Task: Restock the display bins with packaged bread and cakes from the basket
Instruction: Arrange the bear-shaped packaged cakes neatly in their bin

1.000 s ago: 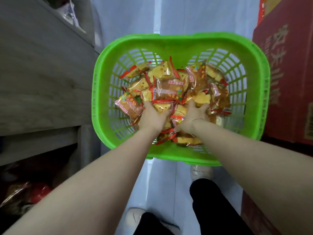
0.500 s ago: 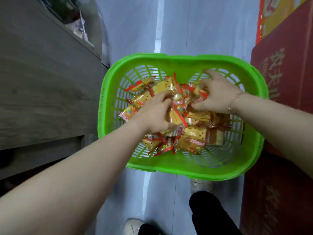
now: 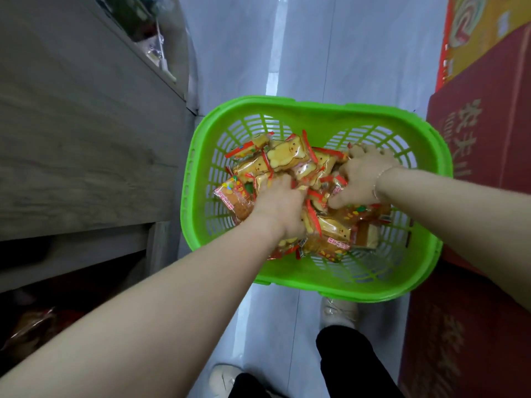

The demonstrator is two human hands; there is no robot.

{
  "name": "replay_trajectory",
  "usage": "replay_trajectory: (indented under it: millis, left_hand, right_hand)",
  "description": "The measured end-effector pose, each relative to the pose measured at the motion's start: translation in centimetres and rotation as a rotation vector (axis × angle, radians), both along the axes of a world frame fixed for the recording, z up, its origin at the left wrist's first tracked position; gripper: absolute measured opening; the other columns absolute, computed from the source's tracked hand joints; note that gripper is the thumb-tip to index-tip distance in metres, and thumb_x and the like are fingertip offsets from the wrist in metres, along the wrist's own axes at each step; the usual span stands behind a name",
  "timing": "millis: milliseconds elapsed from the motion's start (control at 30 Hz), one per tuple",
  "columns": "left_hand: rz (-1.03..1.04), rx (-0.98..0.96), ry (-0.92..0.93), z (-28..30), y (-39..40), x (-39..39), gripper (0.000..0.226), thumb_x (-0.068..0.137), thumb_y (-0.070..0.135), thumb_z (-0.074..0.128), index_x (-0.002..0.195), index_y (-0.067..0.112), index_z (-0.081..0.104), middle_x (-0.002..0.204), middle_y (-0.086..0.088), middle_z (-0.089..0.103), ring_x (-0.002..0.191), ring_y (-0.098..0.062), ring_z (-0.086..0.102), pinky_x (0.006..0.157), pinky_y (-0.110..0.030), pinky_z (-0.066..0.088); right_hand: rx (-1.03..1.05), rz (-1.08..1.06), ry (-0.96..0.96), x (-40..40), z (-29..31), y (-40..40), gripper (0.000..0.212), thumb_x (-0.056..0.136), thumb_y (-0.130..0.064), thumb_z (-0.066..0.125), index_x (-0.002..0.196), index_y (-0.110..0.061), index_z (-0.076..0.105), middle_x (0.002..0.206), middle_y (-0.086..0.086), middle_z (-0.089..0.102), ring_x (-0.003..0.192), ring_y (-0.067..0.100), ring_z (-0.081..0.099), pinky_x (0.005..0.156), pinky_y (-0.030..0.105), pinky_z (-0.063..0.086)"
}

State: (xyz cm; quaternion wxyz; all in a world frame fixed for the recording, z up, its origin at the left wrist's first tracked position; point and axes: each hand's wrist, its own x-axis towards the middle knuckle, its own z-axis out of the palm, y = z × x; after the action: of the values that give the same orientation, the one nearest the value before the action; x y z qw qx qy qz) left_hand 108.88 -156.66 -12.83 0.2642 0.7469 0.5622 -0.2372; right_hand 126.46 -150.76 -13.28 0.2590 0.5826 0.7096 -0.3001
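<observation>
a green basket (image 3: pixel 316 110) sits on the pale floor (image 3: pixel 301 53), holding a heap of packaged cakes (image 3: pixel 287 152) in clear wrappers with red ends. the left hand (image 3: pixel 277 208) lies knuckles-up on the near left of the heap, fingers dug under the packets and hidden. the right hand (image 3: pixel 360 176) rests on the right side, fingers curled into the packets. whether either really grips one, i cannot tell. red cartons (image 3: pixel 482 145) are cut off at right; a grey shelf unit (image 3: pixel 86 153) stands left, its dark lower bay hard to read.
</observation>
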Motion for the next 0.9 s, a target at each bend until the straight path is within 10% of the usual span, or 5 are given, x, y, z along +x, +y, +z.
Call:
replay_trajectory:
  millis: [200, 333, 400, 533, 900]
  left_hand:
    - [1.155, -0.155, -0.578, 11.4, -2.2, -6.0, 0.039, 0.062, 0.031, 0.086, 0.082, 0.012, 0.059, 0.080, -0.002, 0.065, 0.074, -0.020, 0.061, 0.067, -0.031, 0.050]
    - [1.545, -0.165, -0.924, 24.1, -5.1, -9.1, 0.029, 0.065, 0.021, 0.078, 0.084, 0.007, 0.060, 0.065, -0.002, 0.062, 0.050, -0.013, 0.055, 0.048, -0.020, 0.041]
    - [1.601, -0.101, -0.992, 31.1, -6.8, -10.3, 0.018, 0.076, 0.017, 0.072, 0.083, 0.007, 0.059, 0.057, 0.003, 0.060, 0.045, -0.008, 0.054, 0.042, -0.016, 0.039]
    - [1.589, -0.011, -1.123, 44.4, -10.6, -12.6, 0.040, 0.064, 0.036, 0.067, 0.093, 0.011, 0.056, 0.069, -0.003, 0.057, 0.056, -0.016, 0.053, 0.048, -0.026, 0.039]
    - [1.811, 0.285, -1.296, 58.5, -24.2, -25.7, 0.057, 0.059, 0.035, 0.082, 0.110, 0.020, 0.061, 0.091, 0.002, 0.074, 0.080, -0.013, 0.070, 0.070, -0.026, 0.055]
  right_hand:
    - [-0.250, -1.123, 0.836, -0.7, 13.3, -4.4, 0.023, 0.078, -0.029, 0.069, 0.094, -0.012, 0.072, 0.085, 0.004, 0.068, 0.063, 0.013, 0.064, 0.050, 0.017, 0.048]
    - [-0.536, -1.495, 1.439, -3.4, 26.3, -6.8, 0.037, 0.071, -0.031, 0.058, 0.104, -0.018, 0.070, 0.092, 0.005, 0.067, 0.082, 0.021, 0.064, 0.075, 0.034, 0.050]
    - [-0.604, -1.505, 1.650, -5.7, 33.3, -8.0, 0.034, 0.066, -0.031, 0.061, 0.095, -0.015, 0.068, 0.097, 0.009, 0.065, 0.101, 0.028, 0.057, 0.097, 0.043, 0.044]
    - [-0.696, -1.413, 1.832, -10.8, 45.6, -10.6, 0.024, 0.056, -0.032, 0.067, 0.075, -0.018, 0.070, 0.079, 0.002, 0.070, 0.081, 0.021, 0.064, 0.078, 0.035, 0.052]
    - [-1.030, -0.822, 1.582, -27.9, 58.7, -22.2, 0.055, 0.047, -0.029, 0.082, 0.098, -0.008, 0.074, 0.093, 0.013, 0.072, 0.084, 0.025, 0.071, 0.068, 0.036, 0.057]
